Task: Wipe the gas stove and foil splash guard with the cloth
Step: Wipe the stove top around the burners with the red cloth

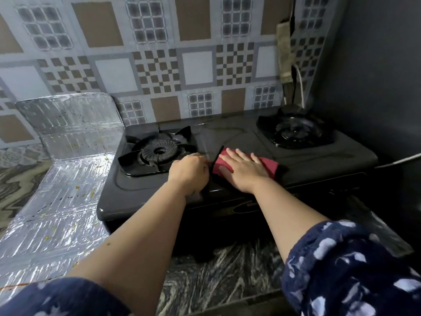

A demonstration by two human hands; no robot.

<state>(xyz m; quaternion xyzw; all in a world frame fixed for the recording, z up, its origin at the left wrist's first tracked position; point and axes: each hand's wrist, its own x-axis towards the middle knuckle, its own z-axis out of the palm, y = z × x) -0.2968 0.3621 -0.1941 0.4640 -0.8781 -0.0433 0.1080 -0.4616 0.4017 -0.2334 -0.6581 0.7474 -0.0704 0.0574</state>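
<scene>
— Where's the cloth point(268, 167) right now?

— Under my right hand point(242, 169). It's the red one, lying flat on the black gas stove point(319, 160), in the middle strip between the two burners. My palm is pressed down on it with the fingers spread and straight, not curled round it, so it's pinned rather than gripped. A red corner sticks out to the right of my fingers, another edge shows to the left.

— And your left hand point(189, 173)?

— Just beside the right one, resting on the stove top next to the left burner point(157, 151). The fingers are bent down and inward, loosely closed. Whether they're pinching the cloth's left edge or just touching the stove, I can't tell from here; my knuckles hide it.

— The foil splash guard point(68, 128)?

— Off to the left of the stove. One panel stands upright against the patterned tiled wall point(196, 65), and the rest lies flat along the worktop point(216, 277), running toward me beside the stove's left edge. It's crinkled and shiny, with little yellowish specks and dark marks scattered across it.

— Anything on the right side?

— The right burner point(293, 131) sits well back near the dark side wall, and a white cable point(300, 87) comes down behind it. Both my forearms are bare, with dark blue patterned sleeves point(350, 270) pushed up near the elbows.
</scene>
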